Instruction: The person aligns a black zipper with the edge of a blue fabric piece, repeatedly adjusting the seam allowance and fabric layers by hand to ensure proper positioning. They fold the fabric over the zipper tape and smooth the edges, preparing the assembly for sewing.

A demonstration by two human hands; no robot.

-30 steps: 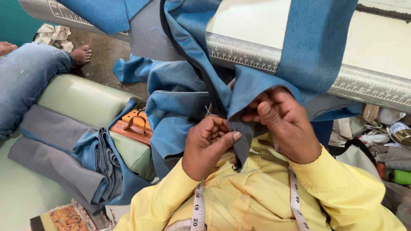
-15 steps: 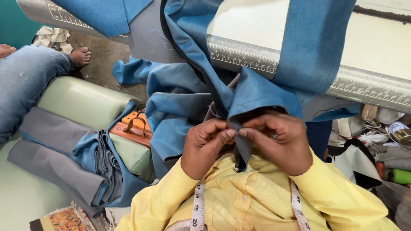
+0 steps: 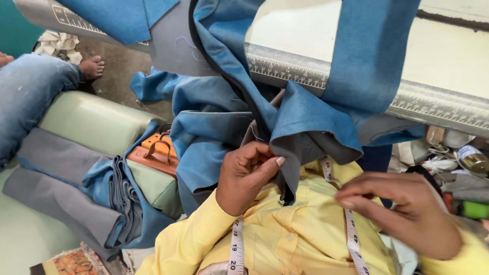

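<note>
Left hand (image 3: 247, 175) pinches the blue cloth (image 3: 305, 119) hanging off the table edge (image 3: 438, 104) above the lap, while right hand (image 3: 407, 211), blurred, hovers apart with fingers loosely curled near the tape measure (image 3: 351, 239).

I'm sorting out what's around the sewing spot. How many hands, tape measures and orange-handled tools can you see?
Hands: 2, the left hand pinching the blue fabric, the right hand apart from it
Tape measures: 1
Orange-handled tools: 1
Total: 4
</note>
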